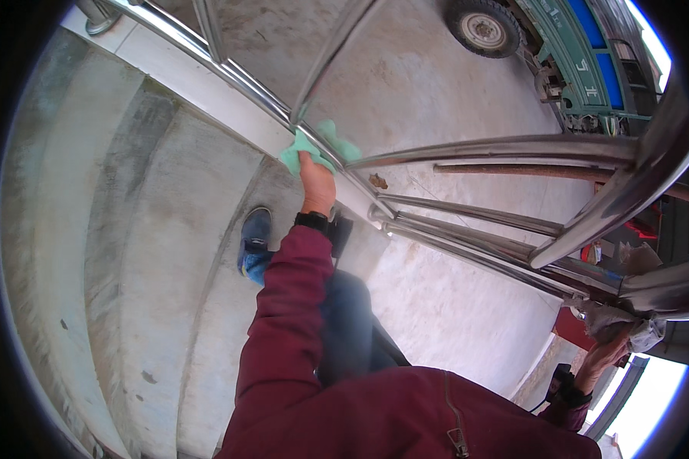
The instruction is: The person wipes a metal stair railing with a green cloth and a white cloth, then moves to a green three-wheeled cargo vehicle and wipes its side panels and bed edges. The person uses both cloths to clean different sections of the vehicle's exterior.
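Observation:
My left hand (pixel 318 182) reaches out and grips a pale green cloth (pixel 297 154). The cloth wraps over the lower steel rail (pixel 258 94) of a stair railing, close to the foot of an upright bar (pixel 327 57). Part of it hangs on the far side of the rail. At the right edge of the view, my right hand (pixel 608 347) holds a greyish cloth (pixel 646 335) against a thick steel tube (pixel 663 287) of the railing. The fingers of that hand are partly hidden by cloth and tube.
Concrete steps (pixel 166 229) descend along the left, beside a white tiled curb (pixel 195 80). My shoe (pixel 256 229) stands on one step. More railing bars (pixel 494 150) cross the right side. Beyond them, a green vehicle (pixel 585 80) with a black tyre (pixel 483 28) is parked on concrete.

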Action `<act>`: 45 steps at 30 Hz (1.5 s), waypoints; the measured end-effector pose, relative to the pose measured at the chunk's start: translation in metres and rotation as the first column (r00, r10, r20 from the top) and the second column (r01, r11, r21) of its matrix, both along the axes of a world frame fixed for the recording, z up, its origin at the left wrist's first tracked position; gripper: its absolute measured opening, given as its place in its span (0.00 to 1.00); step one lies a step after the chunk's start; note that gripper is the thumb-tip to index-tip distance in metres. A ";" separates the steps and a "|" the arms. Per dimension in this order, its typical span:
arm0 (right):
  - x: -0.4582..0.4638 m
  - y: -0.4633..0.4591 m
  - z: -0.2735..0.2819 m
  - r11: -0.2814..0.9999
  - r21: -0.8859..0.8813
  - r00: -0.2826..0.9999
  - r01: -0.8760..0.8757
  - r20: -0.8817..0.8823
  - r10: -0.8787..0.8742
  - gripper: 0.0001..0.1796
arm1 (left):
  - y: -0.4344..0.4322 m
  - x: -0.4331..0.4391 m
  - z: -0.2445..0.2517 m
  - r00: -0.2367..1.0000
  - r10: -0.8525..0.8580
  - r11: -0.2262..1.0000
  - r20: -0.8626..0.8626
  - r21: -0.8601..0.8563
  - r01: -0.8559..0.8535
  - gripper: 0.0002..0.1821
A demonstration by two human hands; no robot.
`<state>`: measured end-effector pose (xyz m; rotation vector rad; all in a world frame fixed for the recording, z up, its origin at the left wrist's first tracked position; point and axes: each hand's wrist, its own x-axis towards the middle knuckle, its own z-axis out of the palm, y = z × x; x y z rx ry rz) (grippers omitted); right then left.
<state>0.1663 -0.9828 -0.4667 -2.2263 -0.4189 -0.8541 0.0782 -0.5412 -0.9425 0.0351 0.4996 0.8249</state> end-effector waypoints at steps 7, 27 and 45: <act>0.005 0.001 -0.008 0.987 -0.127 0.995 0.094 -0.012 -0.097 0.32 | -0.103 0.023 -0.095 0.949 -0.307 0.910 0.067 -0.272 0.313 0.21; 0.025 -0.047 -0.027 0.980 -0.098 0.921 -0.175 -0.369 0.128 0.27 | 0.154 -0.096 0.180 0.973 0.200 0.979 0.119 0.012 -0.203 0.27; -0.020 0.101 -0.026 0.702 0.598 0.134 -0.386 -0.717 0.684 0.20 | 0.175 -0.076 0.517 0.990 -0.116 0.847 0.077 0.528 0.059 0.33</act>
